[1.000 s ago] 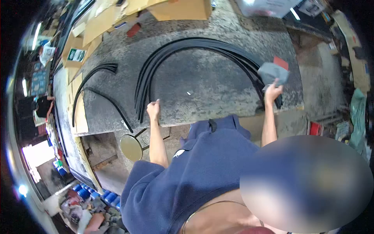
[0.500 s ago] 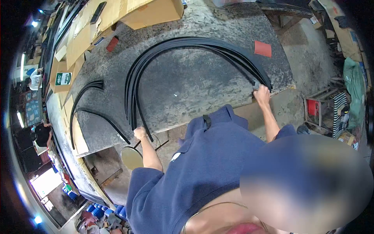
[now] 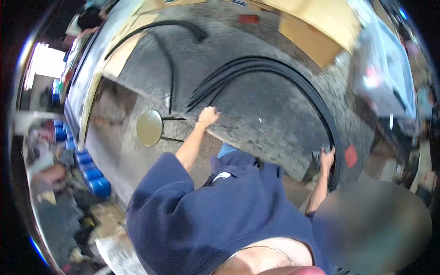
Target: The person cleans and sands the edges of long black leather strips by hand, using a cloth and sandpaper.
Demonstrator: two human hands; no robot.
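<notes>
A bundle of long black strips (image 3: 293, 73) lies in an arch on the dark worktop (image 3: 270, 114). Near its left ends, at the worktop's front edge, is my left hand (image 3: 208, 116), closed; one strip's end comes close to it, but what it grips is hidden. My right hand (image 3: 327, 159) is closed around a small grey object (image 3: 316, 156), blurred, beside the bundle's right side. More black strips (image 3: 172, 68) curve on the worktop at the left.
A round-topped stool (image 3: 150, 128) stands before the worktop. Cardboard boxes (image 3: 307, 39) and a clear plastic bin (image 3: 385, 68) are at the back right. Red pieces (image 3: 350, 156) lie on the worktop. Blue containers (image 3: 98, 185) line the left floor.
The view has turned and shifted. My left hand is now apart from the main group of strip ends. The bundle's right side now extends past my right hand, toward me.
</notes>
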